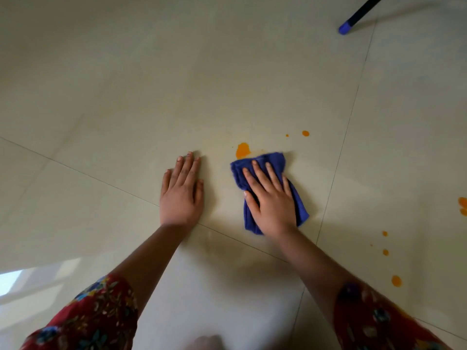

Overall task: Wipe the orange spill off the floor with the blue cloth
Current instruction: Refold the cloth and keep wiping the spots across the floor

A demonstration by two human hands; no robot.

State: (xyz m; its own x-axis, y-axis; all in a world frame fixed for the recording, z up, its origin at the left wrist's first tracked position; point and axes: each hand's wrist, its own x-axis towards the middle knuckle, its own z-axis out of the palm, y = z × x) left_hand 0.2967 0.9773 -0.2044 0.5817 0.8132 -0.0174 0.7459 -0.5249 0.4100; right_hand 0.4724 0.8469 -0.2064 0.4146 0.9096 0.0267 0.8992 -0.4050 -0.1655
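Observation:
The blue cloth lies bunched on the pale tiled floor, and my right hand presses flat on it with fingers straight. Just beyond the cloth's far left corner sits an orange blob of the spill. Smaller orange drops lie farther back to the right. More orange drops are scattered along the right side of the floor, up to the frame's edge. My left hand rests flat on the bare floor to the left of the cloth, palm down, holding nothing.
A dark pole with a blue tip slants onto the floor at the top right. Tile joints cross the floor. A bright window reflection shows at the lower left. My red flowered sleeves fill the bottom corners.

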